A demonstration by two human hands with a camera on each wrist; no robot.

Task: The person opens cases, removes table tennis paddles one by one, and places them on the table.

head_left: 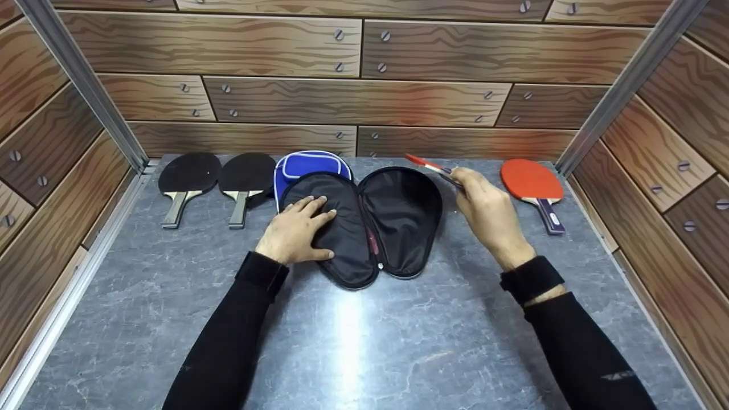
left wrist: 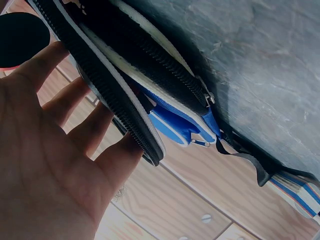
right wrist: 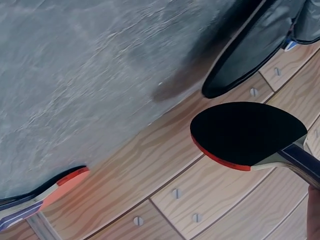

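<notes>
A zip-up table tennis bat case (head_left: 398,222) lies unfolded in the middle of the table, its black lining showing in both halves. My left hand (head_left: 296,230) rests on the left half with fingers spread; in the left wrist view its fingertips (left wrist: 131,143) touch the zipper edge of the case. My right hand (head_left: 487,208) grips the handle of a table tennis bat (right wrist: 245,132), raised to the right of the case. That bat shows nearly edge-on in the head view, red side up, and its black face appears in the right wrist view.
Behind the left half sits a blue case (head_left: 316,165) with white piping and a pocket. Two black-faced bats, one (head_left: 191,173) farther left and another (head_left: 248,173), lie to the left. A red-faced bat (head_left: 532,179) lies at the right. Wood-patterned walls (head_left: 216,45) enclose the table.
</notes>
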